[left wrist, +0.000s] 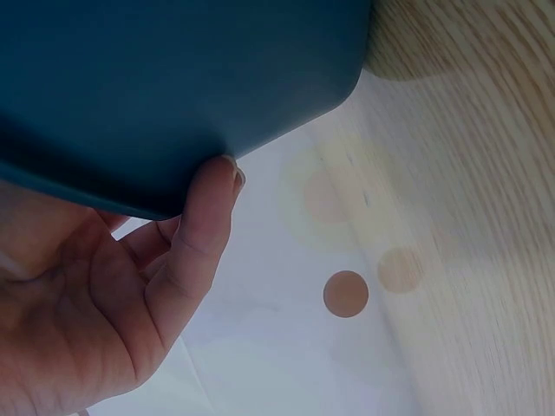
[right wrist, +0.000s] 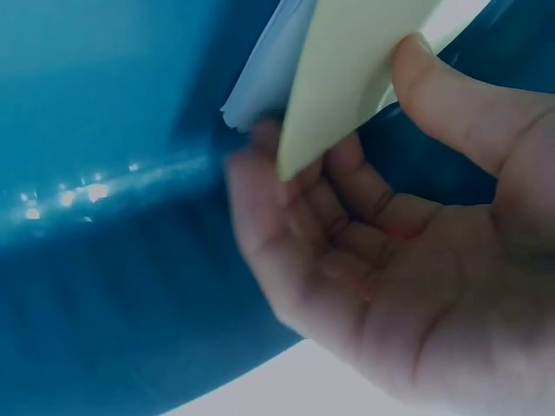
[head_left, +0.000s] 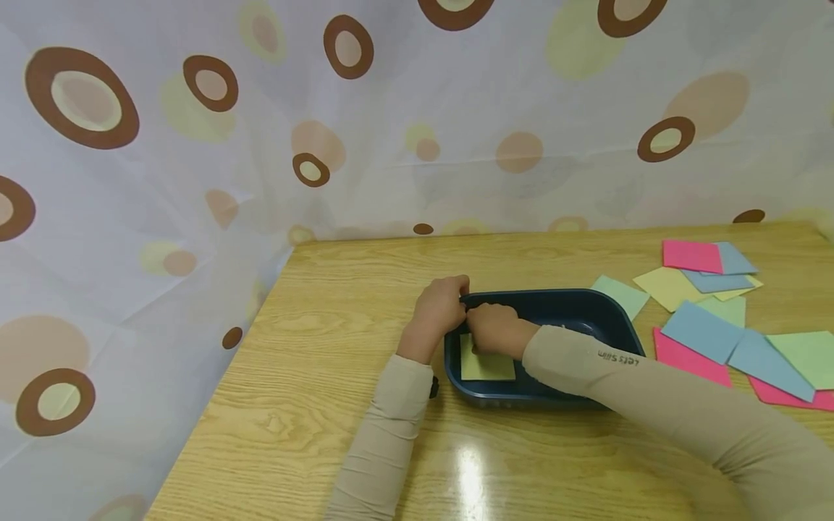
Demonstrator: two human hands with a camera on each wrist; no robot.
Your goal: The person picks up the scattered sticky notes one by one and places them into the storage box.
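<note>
A dark blue plastic basin (head_left: pixel 609 318) sits on the table with its long side across. My left hand (head_left: pixel 438 310) grips its left end at the far corner; in the left wrist view the thumb (left wrist: pixel 204 217) presses the outer wall and the other fingers go over the rim. Inside the basin, my right hand (head_left: pixel 494 329) pinches a pale yellow sticky note (right wrist: pixel 347 87), thumb on its face and fingers curled behind. A whitish-blue sheet (right wrist: pixel 270 74) stands beside that note in the right wrist view. From above, the right hand covers part of the yellow note.
To the right of the basin, several pink (head_left: pixel 692 256), blue (head_left: pixel 700 331), green (head_left: pixel 804 356) and yellow sticky notes lie loosely overlapped. One green note (head_left: pixel 619 293) lies by the basin's far right corner. A dotted curtain (head_left: pixel 404 94) hangs behind the wooden table (head_left: pixel 313 391).
</note>
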